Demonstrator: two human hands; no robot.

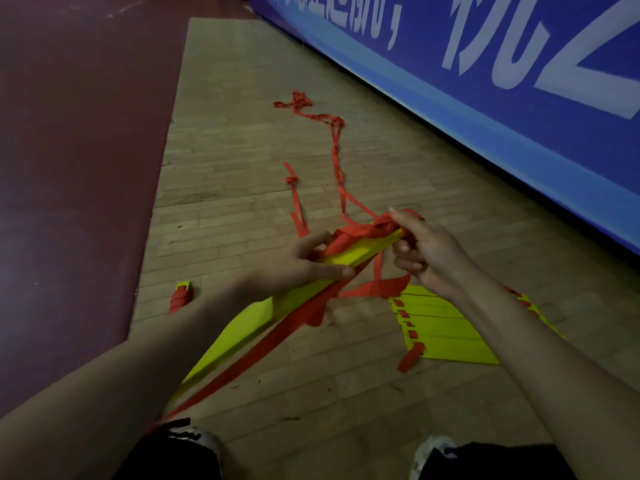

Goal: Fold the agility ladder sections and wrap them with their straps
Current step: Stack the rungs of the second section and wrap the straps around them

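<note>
Head view: pale wooden plank floor (242,168) runs up the middle. Dark red flooring (69,168) borders it at 9 o'clock, and a blue banner (485,81) with large white characters slants across from 12 to 3 o'clock.

The folded ladder section (249,330) sits at centre, raised off the floor in both hands. It is a stack of flat yellow rungs with red strap (337,161) bunched over its far end. The strap's loose length trails off over the planks toward 12 o'clock, twisted and knotted in places. The stack's long axis runs from 7 o'clock, near the person's shoes (194,441), up toward 2 o'clock.

The left hand (304,263) grips the stack at its middle, fingers curled round it. The right hand (426,251) pinches the strap at the stack's far tip.

A second section (446,334) lies flat on the floor at 4 o'clock, partly under the right forearm. A small wrapped bundle (181,296) lies at 8 o'clock.
</note>
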